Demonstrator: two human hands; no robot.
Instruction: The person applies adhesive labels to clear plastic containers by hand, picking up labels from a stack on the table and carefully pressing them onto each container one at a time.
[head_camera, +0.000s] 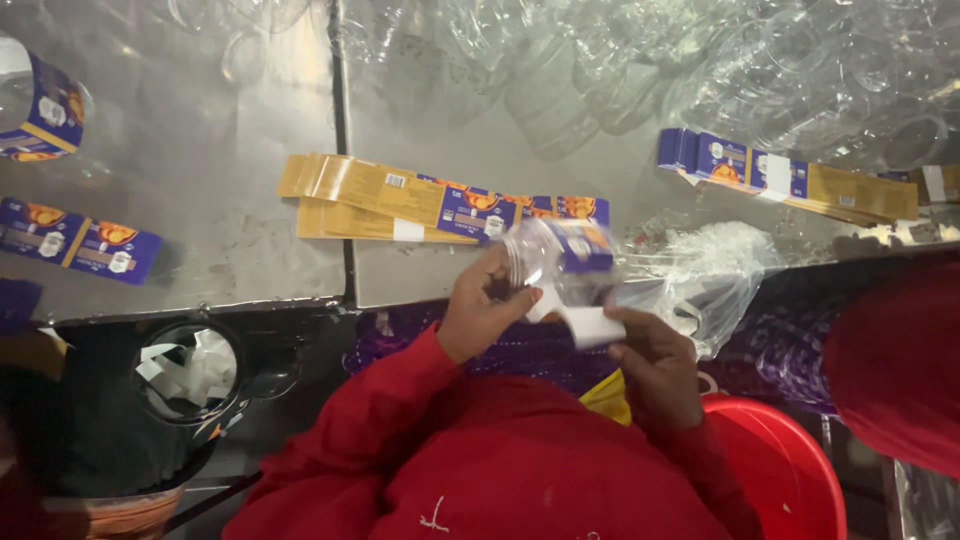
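Fingers (497, 290) of our left hand (478, 310) are curled onto the mouth end of a clear plastic jar (560, 262), clamped on it; our right hand (645, 358) pinches a white backing strip (590, 322) just beneath.

- Jar: centre of the frame, long axis running left to right, between both hands, left hand nearer. It lies just right of the left fingers, touching them.
- Purple-and-orange label (582, 243): on the jar's upper right side.
- Loose labels (440, 203): on the steel table (210, 180), above centre.
- Red bucket (790, 470): lower right.
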